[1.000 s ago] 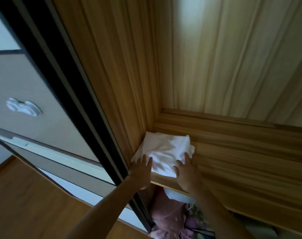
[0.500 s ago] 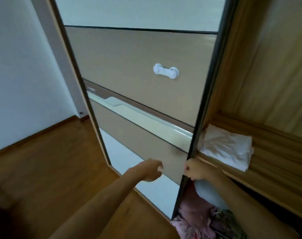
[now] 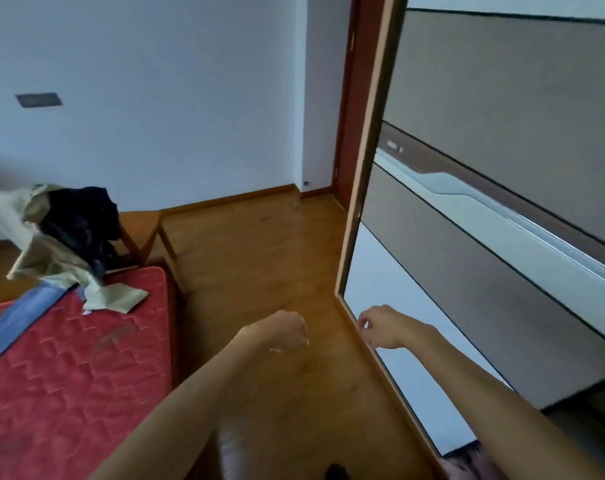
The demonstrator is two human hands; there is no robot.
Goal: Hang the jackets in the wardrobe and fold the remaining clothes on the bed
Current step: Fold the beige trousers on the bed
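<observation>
A heap of clothes, a beige garment (image 3: pixel 34 244) and a dark navy one (image 3: pixel 83 220), lies over the far corner of the red mattress (image 3: pixel 72 368) and a wooden chair (image 3: pixel 148 230). A blue cloth (image 3: pixel 20 313) lies flat on the mattress. My left hand (image 3: pixel 280 332) hangs over the floor, curled into a fist with nothing in it. My right hand (image 3: pixel 380 327) is by the lower edge of the wardrobe's sliding door (image 3: pixel 484 254), fingers loosely bent and holding nothing. Whether it touches the door frame I cannot tell.
Wooden floor (image 3: pixel 259 258) stretches between the bed and the wardrobe. A pink garment (image 3: pixel 467 462) shows at the bottom right by the door's foot. White walls and a brown door frame (image 3: pixel 346 116) close the far corner.
The view has swung left from the wardrobe shelf with the folded white cloth to the room and bed. Both hands came off the cloth and dropped low, empty.
</observation>
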